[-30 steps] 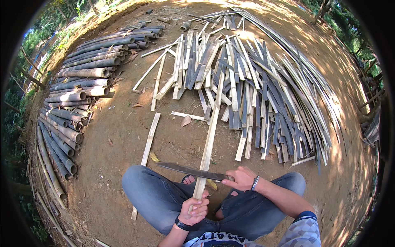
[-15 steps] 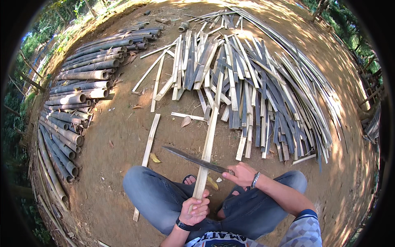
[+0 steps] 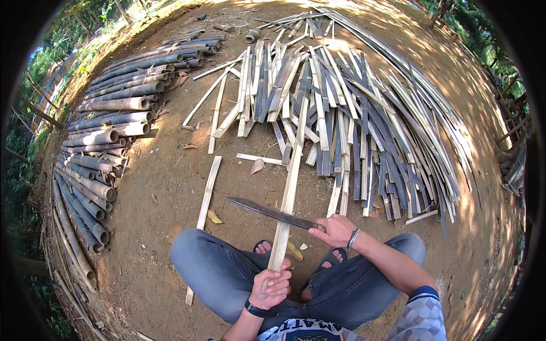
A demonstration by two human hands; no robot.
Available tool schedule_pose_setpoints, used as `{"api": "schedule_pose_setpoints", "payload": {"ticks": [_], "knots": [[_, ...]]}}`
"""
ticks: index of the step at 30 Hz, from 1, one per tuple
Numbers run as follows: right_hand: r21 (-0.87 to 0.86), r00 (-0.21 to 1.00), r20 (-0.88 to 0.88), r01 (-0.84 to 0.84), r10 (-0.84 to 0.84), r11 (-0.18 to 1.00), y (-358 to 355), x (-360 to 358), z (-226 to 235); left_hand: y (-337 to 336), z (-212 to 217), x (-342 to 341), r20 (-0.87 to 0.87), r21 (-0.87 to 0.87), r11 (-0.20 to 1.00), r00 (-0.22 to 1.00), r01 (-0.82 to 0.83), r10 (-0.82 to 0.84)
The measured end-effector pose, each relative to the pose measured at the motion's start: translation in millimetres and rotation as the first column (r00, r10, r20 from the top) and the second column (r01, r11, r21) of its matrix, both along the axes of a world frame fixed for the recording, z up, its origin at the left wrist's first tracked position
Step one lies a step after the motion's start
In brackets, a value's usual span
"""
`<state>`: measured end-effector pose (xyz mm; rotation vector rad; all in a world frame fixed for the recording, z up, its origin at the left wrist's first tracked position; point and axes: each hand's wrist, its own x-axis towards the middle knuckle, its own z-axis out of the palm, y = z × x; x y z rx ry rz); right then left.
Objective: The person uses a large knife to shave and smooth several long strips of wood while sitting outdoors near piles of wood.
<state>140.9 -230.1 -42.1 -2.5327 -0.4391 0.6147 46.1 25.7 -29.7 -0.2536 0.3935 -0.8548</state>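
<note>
My left hand [image 3: 271,288] is wrapped round the near end of a long pale bamboo strip [image 3: 289,197]. The strip runs away from me between my knees, its far end reaching the pile of strips. In my right hand [image 3: 336,230] is the handle of a machete [image 3: 273,213], held by closed fingers. Its long dark blade points left and lies across the strip, a little beyond my left hand. Whether the edge bites into the bamboo I cannot tell.
A large heap of split bamboo strips [image 3: 341,125] spreads ahead and to the right. Stacked bamboo poles [image 3: 122,117] lie at the left. Another pale strip [image 3: 209,193] rests beside my left knee, near a yellow leaf [image 3: 214,216]. My bent legs frame the strip.
My right hand and the machete have shifted slightly away from me along the strip. My left hand keeps its hold in nearly the same place.
</note>
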Motion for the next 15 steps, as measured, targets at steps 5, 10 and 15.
{"api": "schedule_pose_setpoints", "payload": {"ticks": [5, 10, 15], "knots": [[0.055, 0.984, 0.059, -0.170, 0.167, 0.984, -4.5, -5.7, -0.3, 3.6, 0.4, -5.5, 0.019, 0.022, 1.000, 1.000, 0.005, -0.006], [0.075, 1.000, -0.006, 0.021, -0.021, 0.997, -1.4, -3.0, -4.2, 3.1, 2.6, -4.1, 0.004, 0.008, 1.000, 1.000, 0.011, -0.011], [-0.005, 0.997, 0.059, -0.059, 0.059, 0.998, -5.6, 1.5, -0.9, 2.1, 5.7, -5.1, 0.025, 0.045, 0.999, 0.999, 0.027, -0.028]]}}
